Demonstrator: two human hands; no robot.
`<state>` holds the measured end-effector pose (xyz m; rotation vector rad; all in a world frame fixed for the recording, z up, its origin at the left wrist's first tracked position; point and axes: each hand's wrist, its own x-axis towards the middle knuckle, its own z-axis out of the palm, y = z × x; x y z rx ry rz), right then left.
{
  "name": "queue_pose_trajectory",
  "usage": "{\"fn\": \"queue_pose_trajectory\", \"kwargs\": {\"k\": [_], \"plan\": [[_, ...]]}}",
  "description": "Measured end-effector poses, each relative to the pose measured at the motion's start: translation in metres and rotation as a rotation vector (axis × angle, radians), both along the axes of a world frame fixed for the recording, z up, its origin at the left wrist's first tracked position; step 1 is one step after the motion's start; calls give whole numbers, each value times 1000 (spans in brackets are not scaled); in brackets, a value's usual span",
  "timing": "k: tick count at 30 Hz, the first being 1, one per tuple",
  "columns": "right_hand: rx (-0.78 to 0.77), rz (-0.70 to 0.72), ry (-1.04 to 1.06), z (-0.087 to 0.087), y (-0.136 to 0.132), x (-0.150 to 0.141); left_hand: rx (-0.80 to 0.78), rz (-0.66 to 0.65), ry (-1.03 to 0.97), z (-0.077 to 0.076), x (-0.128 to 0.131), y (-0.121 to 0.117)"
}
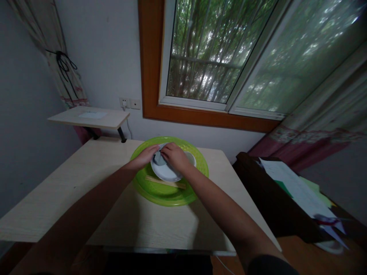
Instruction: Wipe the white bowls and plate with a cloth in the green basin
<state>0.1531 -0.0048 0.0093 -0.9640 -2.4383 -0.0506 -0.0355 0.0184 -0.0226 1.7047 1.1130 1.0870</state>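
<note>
A white plate (168, 174) sits on a round green tray (163, 200). A soft grey-blue piece that looks like a cloth (159, 159) lies bunched over its upper left part. My right hand (174, 156) pinches this piece from above, fingers closed. At the plate's left rim, my left hand (146, 156) is closed, with its fingertips by the rim and the grey piece; the exact grip is partly hidden. Behind my right wrist shows a white bowl (190, 158). Several light wooden chopsticks (166, 182) rest on the tray in front of the plate.
The tray stands on a pale wooden table (120, 225) against the wall. A small raised shelf (91, 116) with a paper (93, 114) is at the back left. To the right, a dark cabinet (258, 191) carries papers (298, 187). A window (218, 57) is ahead.
</note>
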Motion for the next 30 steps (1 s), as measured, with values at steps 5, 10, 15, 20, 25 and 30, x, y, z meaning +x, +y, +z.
{"fn": "queue_pose_trajectory", "kwargs": {"k": [5, 10, 15, 20, 25, 30], "plan": [[45, -237, -28, 0, -2, 11, 3, 30, -39, 5, 2, -4], [1, -349, -36, -4, -5, 16, 16, 68, -102, 10, -1, -7], [34, -359, -103, -1, -13, 14, 24, 170, -202, 10, -7, -5], [-2, -113, -138, 2, -20, 13, 47, 261, -263, 3, -9, 1], [-85, 268, -43, 2, -25, 8, 40, 288, -274, -1, -9, 5], [-98, 364, 82, -1, -29, 0, 38, 273, -208, 7, -6, 0]]}}
